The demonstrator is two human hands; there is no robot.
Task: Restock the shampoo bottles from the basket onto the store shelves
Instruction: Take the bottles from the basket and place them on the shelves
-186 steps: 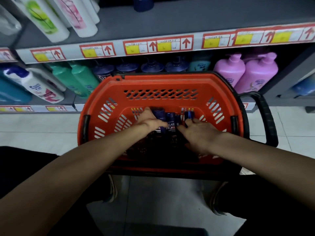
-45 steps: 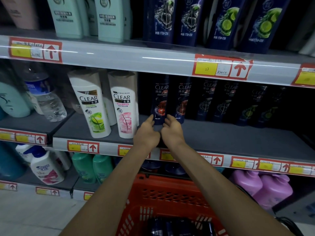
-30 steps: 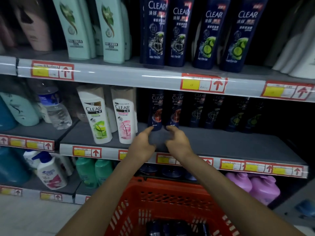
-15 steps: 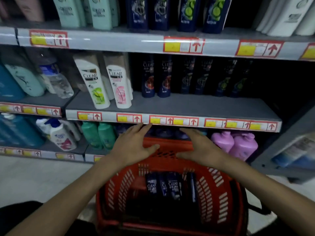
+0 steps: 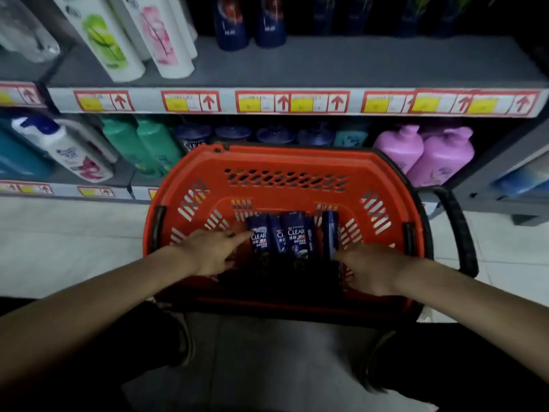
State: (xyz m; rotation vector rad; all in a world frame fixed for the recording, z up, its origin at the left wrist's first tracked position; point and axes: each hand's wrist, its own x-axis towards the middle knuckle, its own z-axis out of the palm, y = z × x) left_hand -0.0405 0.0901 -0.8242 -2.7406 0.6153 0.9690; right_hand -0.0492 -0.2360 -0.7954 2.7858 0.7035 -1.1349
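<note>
An orange basket (image 5: 285, 162) stands on the floor in front of the shelves. Inside it lie several dark blue CLEAR shampoo bottles (image 5: 294, 236) side by side. My left hand (image 5: 212, 252) reaches into the basket with fingers stretched out, its fingertips at the leftmost bottle. My right hand (image 5: 367, 269) is inside the basket on the right, fingers extended beside the rightmost bottle (image 5: 329, 233). Neither hand holds a bottle. On the grey middle shelf (image 5: 326, 66) above, two dark blue bottles (image 5: 249, 25) stand at the back.
White CLEAR bottles (image 5: 124, 34) stand at the left of the middle shelf. The bottom shelf holds green bottles (image 5: 142, 144), purple bottles (image 5: 427, 153) and a white and blue bottle (image 5: 62, 147). The basket's black handle (image 5: 457, 230) hangs at the right. My knees frame the tiled floor.
My hands have left the middle shelf, where two dark blue bottles now stand, and have come down into the basket. The view has tilted down with them.
</note>
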